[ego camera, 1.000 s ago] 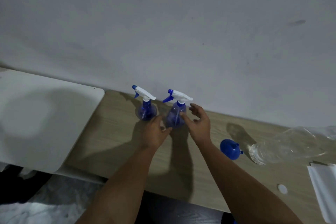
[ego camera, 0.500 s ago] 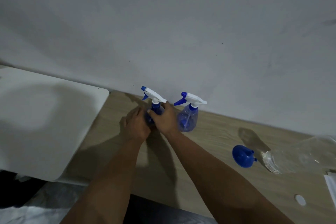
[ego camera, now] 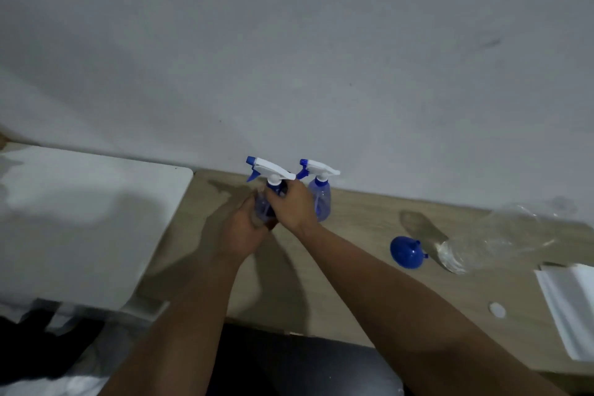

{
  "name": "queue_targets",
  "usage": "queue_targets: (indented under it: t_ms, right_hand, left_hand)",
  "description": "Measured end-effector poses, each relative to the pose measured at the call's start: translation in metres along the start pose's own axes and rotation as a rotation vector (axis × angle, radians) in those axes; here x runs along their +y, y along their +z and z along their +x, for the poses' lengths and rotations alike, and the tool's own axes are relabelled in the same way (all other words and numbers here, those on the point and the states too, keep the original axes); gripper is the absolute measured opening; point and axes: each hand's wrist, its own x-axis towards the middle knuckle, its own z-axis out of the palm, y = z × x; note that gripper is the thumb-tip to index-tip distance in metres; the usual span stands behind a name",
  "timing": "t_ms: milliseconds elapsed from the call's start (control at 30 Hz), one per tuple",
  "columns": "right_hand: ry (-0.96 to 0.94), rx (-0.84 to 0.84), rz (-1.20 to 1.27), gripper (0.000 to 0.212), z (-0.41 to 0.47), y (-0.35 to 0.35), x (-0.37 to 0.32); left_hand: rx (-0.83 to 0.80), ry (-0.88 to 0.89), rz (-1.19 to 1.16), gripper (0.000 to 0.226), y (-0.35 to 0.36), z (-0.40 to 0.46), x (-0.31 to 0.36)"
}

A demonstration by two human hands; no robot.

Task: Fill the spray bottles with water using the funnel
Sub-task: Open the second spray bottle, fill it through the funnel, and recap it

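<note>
While a pale grey wall [ego camera: 321, 41] fills the upper part of the view, a light wooden table [ego camera: 353, 267] runs along its foot and serves as the landmark for everything else. At the table's left end lies a large white rounded board [ego camera: 80, 218]. At the table's right end lies a clear plastic water bottle [ego camera: 501, 238] on its side, and nearer the front edge on that side rests a stack of white paper [ego camera: 569, 305], cut off by the frame.

Near the table's back edge, close to the wall, the person's left hand [ego camera: 241, 231] grips the body of a translucent blue spray bottle with a white trigger head [ego camera: 273, 170], while the right hand [ego camera: 291, 205] is curled around that bottle's blue neck collar. Whether the bottle's base touches the table cannot be told. Just to its right, also at the back edge, a second translucent blue spray bottle with a white trigger head [ego camera: 319, 193] stands upright, with the right hand just beside it.

On the table between this second bottle and the water bottle, a small blue plastic funnel [ego camera: 406, 252] rests on its side. Toward the front edge at the right lies a small white round cap [ego camera: 497, 310].
</note>
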Motion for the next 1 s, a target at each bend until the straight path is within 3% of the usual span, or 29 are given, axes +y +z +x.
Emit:
queue_targets:
  t_ms: [100, 200, 467, 567, 667, 767, 1000]
  right_hand:
    - [-0.066, -0.012, 0.086, 0.011, -0.036, -0.029, 0.010]
    - [-0.047, -0.004, 0.146, 0.022, -0.072, -0.065, 0.041]
    - [0.131, 0.115, 0.197, 0.031, -0.136, -0.179, 0.147]
    - [0.163, 0.164, 0.202, 0.033, -0.153, -0.207, 0.180]
    - [0.201, 0.174, 0.232, 0.032, -0.170, -0.223, 0.205]
    - [0.214, 0.173, 0.287, 0.033, -0.181, -0.230, 0.220]
    - [0.181, 0.086, 0.357, 0.031, -0.183, -0.240, 0.226]
  left_hand:
    - [-0.132, -0.013, -0.175, 0.057, 0.010, -0.033, 0.024]
    - [-0.143, 0.018, -0.106, 0.042, 0.038, -0.062, 0.048]
    - [-0.337, 0.087, -0.085, 0.062, 0.163, -0.106, 0.111]
    - [-0.394, 0.070, -0.058, 0.057, 0.199, -0.122, 0.137]
    - [-0.446, 0.021, 0.062, 0.034, 0.228, -0.136, 0.152]
    - [-0.415, -0.054, 0.093, 0.026, 0.250, -0.146, 0.151]
    - [-0.365, -0.061, 0.236, 0.033, 0.245, -0.152, 0.169]
